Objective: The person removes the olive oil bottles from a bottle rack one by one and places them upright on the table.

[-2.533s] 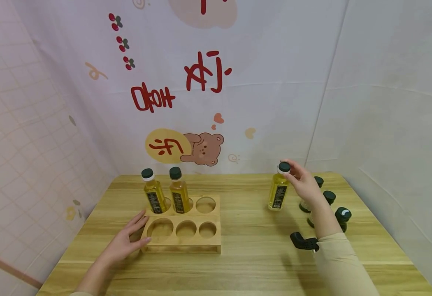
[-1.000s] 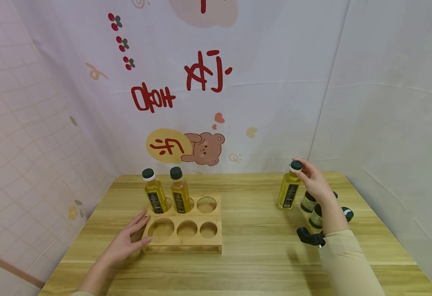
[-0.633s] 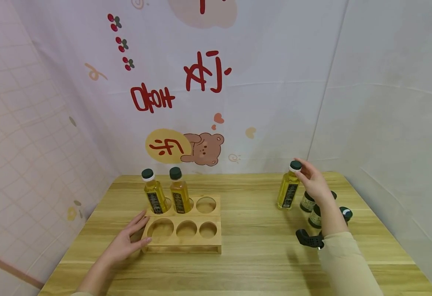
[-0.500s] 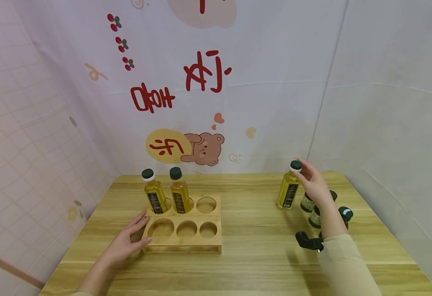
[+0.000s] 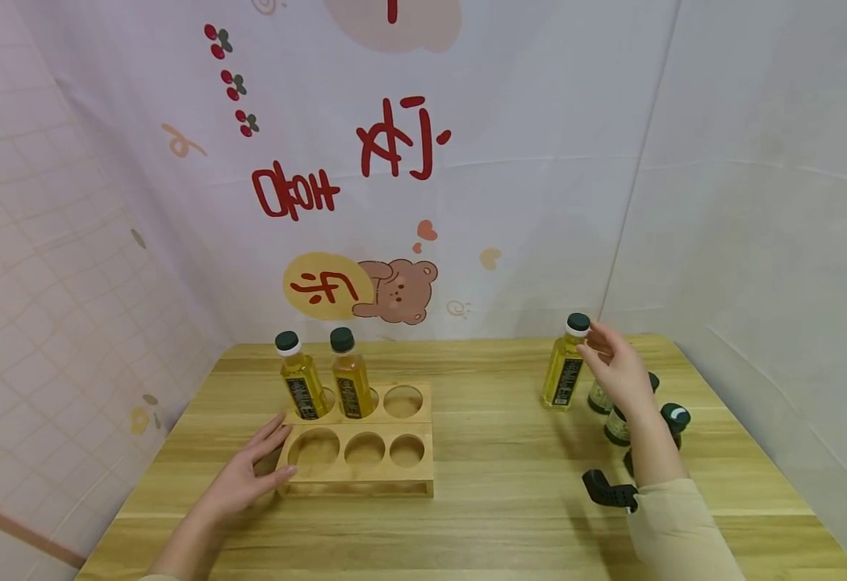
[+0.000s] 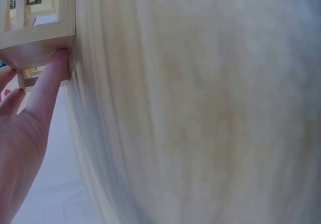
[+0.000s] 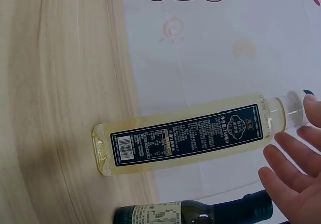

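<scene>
At the right of the head view, a green-capped bottle of yellow oil (image 5: 564, 375) stands upright on the table. My right hand (image 5: 621, 375) is just beside its neck, fingers parted; in the right wrist view the thumb overlaps the neck and the fingers (image 7: 283, 166) are spread. Whether the thumb still touches is unclear. My left hand (image 5: 248, 478) rests against the left end of a two-step wooden rack (image 5: 358, 475), its thumb along the side wall. Two oil bottles, one with a white collar (image 5: 303, 387) and one more amber (image 5: 352, 389), stand in the rack's back row.
Several dark green bottles (image 5: 617, 428) with labels stand at the right, partly hidden by the right forearm. A black wrist mount (image 5: 608, 491) juts from the right sleeve. One back hole (image 5: 403, 401) and the front holes of the rack hold nothing. A white printed cloth hangs behind the table.
The right hand has carried the oil bottle rightward and stood it near the dark bottles. Its fingers have since loosened and drawn slightly away from the cap. The left hand has stayed put.
</scene>
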